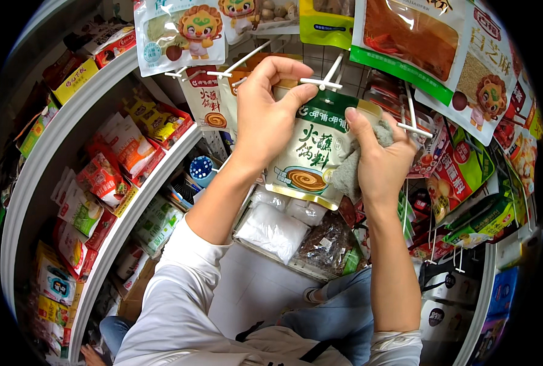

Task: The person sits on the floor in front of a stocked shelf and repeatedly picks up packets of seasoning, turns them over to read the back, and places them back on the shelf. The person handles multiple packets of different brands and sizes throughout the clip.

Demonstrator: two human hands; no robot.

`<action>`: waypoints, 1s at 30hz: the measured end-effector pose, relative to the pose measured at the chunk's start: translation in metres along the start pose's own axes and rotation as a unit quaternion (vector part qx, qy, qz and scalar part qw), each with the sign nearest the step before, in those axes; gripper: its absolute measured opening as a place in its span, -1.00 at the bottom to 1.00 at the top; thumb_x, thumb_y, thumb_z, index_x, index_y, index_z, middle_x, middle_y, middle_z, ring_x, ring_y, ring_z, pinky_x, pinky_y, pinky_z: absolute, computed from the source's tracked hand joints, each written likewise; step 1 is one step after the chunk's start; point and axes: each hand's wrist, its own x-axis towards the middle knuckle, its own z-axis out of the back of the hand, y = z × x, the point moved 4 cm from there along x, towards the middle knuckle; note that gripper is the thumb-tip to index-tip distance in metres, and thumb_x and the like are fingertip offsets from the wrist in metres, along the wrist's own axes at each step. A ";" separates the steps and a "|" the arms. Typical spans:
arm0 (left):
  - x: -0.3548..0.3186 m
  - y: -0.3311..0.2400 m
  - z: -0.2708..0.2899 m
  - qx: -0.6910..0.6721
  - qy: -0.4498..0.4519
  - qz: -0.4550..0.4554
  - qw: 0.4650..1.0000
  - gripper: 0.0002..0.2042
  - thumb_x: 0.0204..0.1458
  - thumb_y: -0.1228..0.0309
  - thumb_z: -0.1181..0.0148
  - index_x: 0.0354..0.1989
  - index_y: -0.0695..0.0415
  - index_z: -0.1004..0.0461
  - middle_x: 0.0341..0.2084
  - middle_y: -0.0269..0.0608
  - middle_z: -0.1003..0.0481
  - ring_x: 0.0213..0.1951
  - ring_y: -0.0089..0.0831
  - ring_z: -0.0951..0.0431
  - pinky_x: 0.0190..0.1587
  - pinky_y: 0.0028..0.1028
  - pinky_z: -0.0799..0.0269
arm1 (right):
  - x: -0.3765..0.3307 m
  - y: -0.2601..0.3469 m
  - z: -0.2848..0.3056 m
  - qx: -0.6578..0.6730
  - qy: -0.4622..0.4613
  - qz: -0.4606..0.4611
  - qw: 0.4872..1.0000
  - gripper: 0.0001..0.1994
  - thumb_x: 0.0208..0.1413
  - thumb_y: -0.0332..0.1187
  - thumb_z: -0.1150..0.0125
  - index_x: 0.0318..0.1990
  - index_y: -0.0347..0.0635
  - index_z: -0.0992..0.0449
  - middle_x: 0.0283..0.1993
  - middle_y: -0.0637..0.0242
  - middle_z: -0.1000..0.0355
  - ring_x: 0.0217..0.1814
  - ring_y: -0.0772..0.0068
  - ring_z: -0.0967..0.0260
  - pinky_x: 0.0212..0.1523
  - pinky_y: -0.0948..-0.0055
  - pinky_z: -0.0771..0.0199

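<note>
A white and green sauce pouch (311, 155) with a brown swirl picture hangs in front of me at a white display hook (323, 82). My left hand (265, 116) grips the pouch's top left corner, thumb against the hook's end. My right hand (378, 152) pinches the pouch's upper right edge and also has a grey cloth (353, 168) bunched in its palm. More pouches of the same kind (207, 100) hang on hooks behind and to the left.
Curved white shelves (70, 131) at left carry red, yellow and green snack packets. Large bags (417, 43) hang above and right. Clear bags of white and dark goods (283, 229) lie in a wire basket below my hands.
</note>
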 end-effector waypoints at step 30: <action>0.072 0.095 -0.071 0.328 -0.055 -0.362 0.871 -0.78 0.02 0.64 -0.11 -0.12 0.28 -0.44 -0.19 0.21 -0.43 -0.13 0.19 -0.39 -0.09 -0.06 -0.32 | -0.159 -0.026 0.180 -0.218 0.054 -0.225 0.948 -0.77 0.04 -0.55 -0.32 -0.12 -0.36 -0.58 -0.23 0.18 -0.60 -0.19 0.42 -0.55 -0.09 0.47 -0.49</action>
